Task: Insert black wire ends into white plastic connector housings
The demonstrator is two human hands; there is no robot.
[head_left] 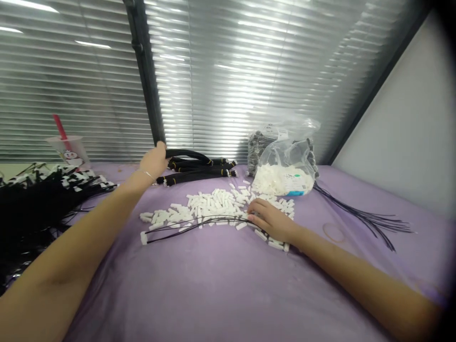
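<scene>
Left hand (154, 161) was closed on the looped end of a black cable bundle (192, 167) at the table's far edge; right hand (271, 221) lay over thin black wires (199, 224) among loose white connector housings (213, 203) on purple cloth (178, 294), grip unclear.

Matt white plastic pieces (213, 204); glossy plastic bag (285, 161); matt purple cloth (199, 294)

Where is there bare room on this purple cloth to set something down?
Purple cloth shows in front of the white connectors. Another patch lies right of the loose black wires. It is crowded around the right hand, and by the left hand at the black cable bundles.
</scene>
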